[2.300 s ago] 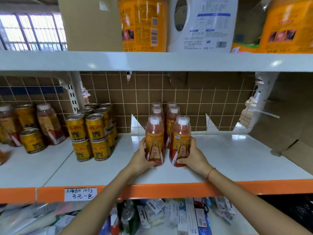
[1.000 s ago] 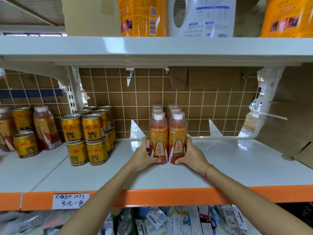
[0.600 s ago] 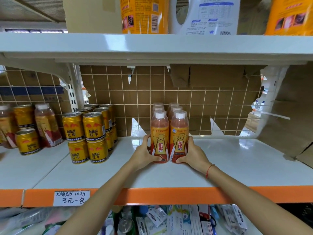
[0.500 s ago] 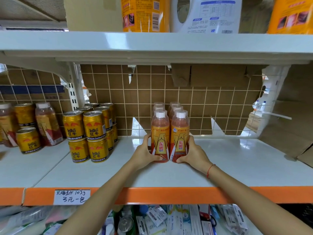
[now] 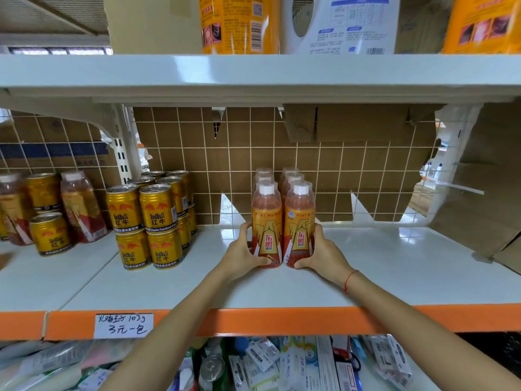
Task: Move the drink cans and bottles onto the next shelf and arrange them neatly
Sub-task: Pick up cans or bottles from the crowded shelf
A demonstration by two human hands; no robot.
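Two rows of orange drink bottles stand upright on the white shelf (image 5: pixel 394 266), running back toward the wire grid. My left hand (image 5: pixel 242 255) grips the front left bottle (image 5: pixel 266 221) low on its side. My right hand (image 5: pixel 324 252) grips the front right bottle (image 5: pixel 299 221) the same way. Both front bottles touch each other and rest on the shelf. Left of them, gold Red Bull cans (image 5: pixel 156 221) are stacked two high in rows. On the neighbouring shelf to the left stand more gold cans (image 5: pixel 49 232) and bottles (image 5: pixel 81 207).
The upper shelf (image 5: pixel 253 71) hangs low overhead with large jugs on it. Torn cardboard (image 5: pixel 485 193) leans at the right end. An orange front edge (image 5: pixel 282 320) carries a handwritten price tag (image 5: pixel 124 325). Packets fill the level below.
The two front bottles went from tilted and apart to upright and pressed together, pushed back against the rows. Since half a second ago my hands have hardly moved.
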